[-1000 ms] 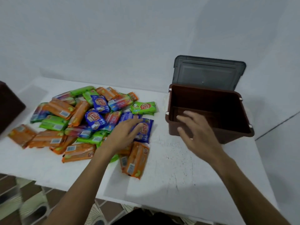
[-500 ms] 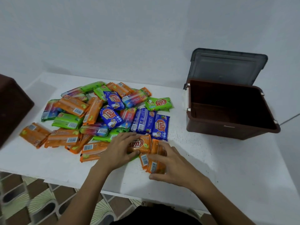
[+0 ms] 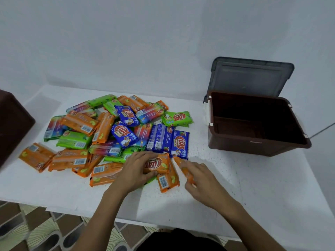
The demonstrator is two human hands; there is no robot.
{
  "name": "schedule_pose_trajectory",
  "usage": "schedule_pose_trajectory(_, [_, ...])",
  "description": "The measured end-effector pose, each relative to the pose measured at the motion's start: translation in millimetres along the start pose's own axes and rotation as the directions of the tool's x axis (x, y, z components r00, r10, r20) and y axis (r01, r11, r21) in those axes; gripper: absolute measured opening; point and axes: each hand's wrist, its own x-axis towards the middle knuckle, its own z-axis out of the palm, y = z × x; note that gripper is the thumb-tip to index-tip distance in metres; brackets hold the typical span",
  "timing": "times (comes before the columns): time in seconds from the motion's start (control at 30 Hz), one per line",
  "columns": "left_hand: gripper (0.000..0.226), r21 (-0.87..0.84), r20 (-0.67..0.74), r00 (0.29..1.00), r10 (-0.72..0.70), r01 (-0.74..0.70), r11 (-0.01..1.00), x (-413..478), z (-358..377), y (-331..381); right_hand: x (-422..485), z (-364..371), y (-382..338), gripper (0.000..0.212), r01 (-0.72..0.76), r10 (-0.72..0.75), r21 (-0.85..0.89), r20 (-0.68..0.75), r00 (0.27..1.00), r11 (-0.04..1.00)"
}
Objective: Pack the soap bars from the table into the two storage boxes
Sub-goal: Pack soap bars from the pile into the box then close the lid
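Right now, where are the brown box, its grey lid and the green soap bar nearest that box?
brown box (image 3: 253, 147): head view, front wall.
grey lid (image 3: 251, 78): head view, middle of the panel.
green soap bar (image 3: 176, 118): head view, red logo on its wrapper.

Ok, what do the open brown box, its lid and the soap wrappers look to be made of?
Brown box: seemingly moulded hard plastic, opaque with a dull sheen; smooth walls, rolled rim.
Lid: probably smoky, semi-translucent plastic; grey with moulded ridges.
Soap wrappers: likely thin printed plastic film, glossy; they crinkle and catch glare.
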Motion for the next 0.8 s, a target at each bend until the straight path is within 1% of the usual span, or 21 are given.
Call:
schedule_pose_trajectory(0.1, [0.055,-0.007,0.022,1.0,-0.021,0.021,1.0,4,-3,3,0,-17,4,0.032,-0.037,0.074,0.286,-0.12,0.99,0.958])
schedule_pose_trajectory(0.13, [0.052,-0.002,0.021,0.999,-0.031,0.031,1.0,7,-5,5,0,-23,4,0.032,-0.033,0.091,0.349,-0.153,0.984,0.937])
schedule_pose_trajectory(0.2, [0.047,0.037,0.003,0.998,-0.059,0.059,0.998,15,-8,12,0,-32,3,0.031,-0.016,0.108,0.421,-0.196,0.975,0.907])
schedule_pose_trajectory(0.27, [0.042,0.047,-0.065,0.994,-0.087,0.09,0.995,25,-10,21,1,-42,2,0.029,-0.001,0.113,0.455,-0.22,0.969,0.891])
schedule_pose_trajectory(0.33, [0.04,0.037,-0.165,0.979,-0.119,0.127,0.991,37,-9,30,2,-52,1,0.024,0.012,0.122,0.497,-0.235,0.964,0.868])
schedule_pose_trajectory(0.43, [0.046,0.037,-0.256,0.953,-0.162,0.177,0.984,58,-8,39,2,-71,-2,0.026,0.039,0.127,0.556,-0.257,0.958,0.83])
schedule_pose_trajectory(0.5, [0.055,0.08,-0.251,0.947,-0.2,0.226,0.971,74,-7,42,3,-84,-4,0.025,0.062,0.129,0.584,-0.28,0.951,0.81])
schedule_pose_trajectory(0.63, [0.071,0.148,-0.159,0.943,-0.293,0.316,0.937,100,0,46,6,-103,0,0.029,0.078,0.154,0.646,-0.295,0.943,0.759])
schedule_pose_trajectory(0.7, [0.078,0.182,-0.135,0.939,-0.316,0.337,0.924,107,4,49,7,-109,3,0.032,0.082,0.154,0.65,-0.298,0.942,0.755])
schedule_pose_trajectory(0.8, [0.08,0.167,-0.13,0.93,-0.344,0.362,0.917,112,7,54,8,-115,7,0.034,0.083,0.159,0.645,-0.309,0.938,0.76])
